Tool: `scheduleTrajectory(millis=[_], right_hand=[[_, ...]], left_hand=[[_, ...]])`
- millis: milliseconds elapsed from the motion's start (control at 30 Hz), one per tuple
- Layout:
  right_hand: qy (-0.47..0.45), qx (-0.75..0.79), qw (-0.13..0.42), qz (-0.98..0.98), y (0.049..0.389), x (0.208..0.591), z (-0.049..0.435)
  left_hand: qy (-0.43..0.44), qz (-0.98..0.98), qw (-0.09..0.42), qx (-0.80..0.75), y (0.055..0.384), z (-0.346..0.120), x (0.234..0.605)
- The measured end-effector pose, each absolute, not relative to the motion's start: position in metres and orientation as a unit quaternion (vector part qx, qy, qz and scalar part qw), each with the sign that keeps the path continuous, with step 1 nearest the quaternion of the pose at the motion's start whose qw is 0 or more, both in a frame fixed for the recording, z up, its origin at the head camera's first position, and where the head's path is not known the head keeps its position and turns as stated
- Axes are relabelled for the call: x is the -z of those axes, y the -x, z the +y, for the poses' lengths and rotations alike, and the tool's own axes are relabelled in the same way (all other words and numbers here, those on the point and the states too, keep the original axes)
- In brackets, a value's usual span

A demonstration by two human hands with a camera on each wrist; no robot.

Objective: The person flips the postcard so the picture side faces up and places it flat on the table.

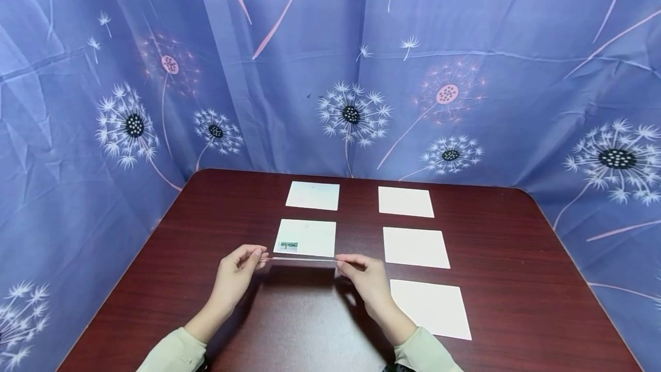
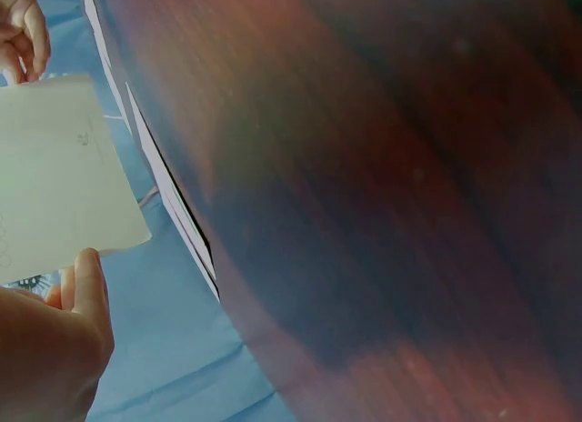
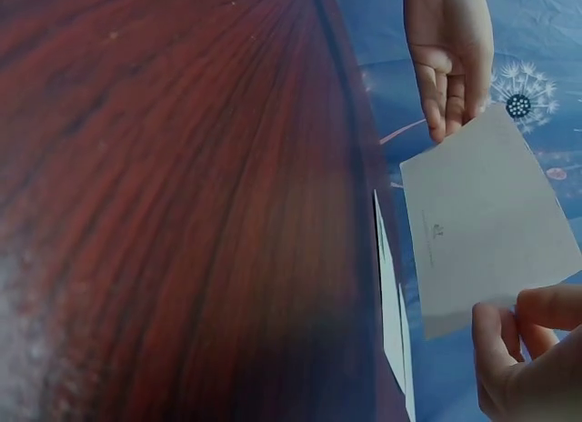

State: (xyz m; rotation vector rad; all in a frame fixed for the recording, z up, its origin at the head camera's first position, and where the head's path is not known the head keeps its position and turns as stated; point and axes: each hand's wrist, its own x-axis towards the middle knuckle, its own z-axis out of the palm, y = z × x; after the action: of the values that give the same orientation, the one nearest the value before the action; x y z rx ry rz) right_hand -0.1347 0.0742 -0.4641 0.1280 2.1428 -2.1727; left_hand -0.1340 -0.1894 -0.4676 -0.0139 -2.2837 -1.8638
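Observation:
A thin white card [image 1: 303, 259] is seen nearly edge-on in the head view, raised above the table in front of me. My left hand [image 1: 238, 274] pinches its left edge between thumb and fingers. At the opposite edge my right hand [image 1: 369, 283] pinches it the same way. In the right wrist view the card's pale face [image 3: 486, 222] carries a small dark print. Just beyond the held card lies a white card [image 1: 307, 234] with a small picture in its corner.
Another white card [image 1: 312, 196] lies behind that one. To the right, three blank white cards form a column: far [image 1: 405, 201], middle [image 1: 416, 247] and near [image 1: 428, 309], the near one beside my right forearm. The dark red wooden table [image 1: 516, 280] meets a blue dandelion-patterned curtain [image 1: 289, 108].

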Motion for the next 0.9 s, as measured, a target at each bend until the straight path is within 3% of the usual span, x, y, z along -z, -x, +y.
scheduleTrajectory(millis=[367, 567, 900], right_hand=[[-0.044, 0.724, 0.023, 0.689, 0.136, 0.4601, 0.0711], [-0.039, 0.7, 0.025, 0.712, 0.1348, 0.46, 0.0702], [-0.01, 0.711, 0.03, 0.702, 0.1313, 0.4641, 0.0689]], left_hand=[[-0.021, -0.775, 0.088, 0.626, 0.1358, -0.1896, 0.4646], [0.008, -0.777, 0.095, 0.623, 0.1361, -0.1869, 0.4634], [0.005, -0.841, 0.104, 0.531, 0.1344, -0.1842, 0.4655]])
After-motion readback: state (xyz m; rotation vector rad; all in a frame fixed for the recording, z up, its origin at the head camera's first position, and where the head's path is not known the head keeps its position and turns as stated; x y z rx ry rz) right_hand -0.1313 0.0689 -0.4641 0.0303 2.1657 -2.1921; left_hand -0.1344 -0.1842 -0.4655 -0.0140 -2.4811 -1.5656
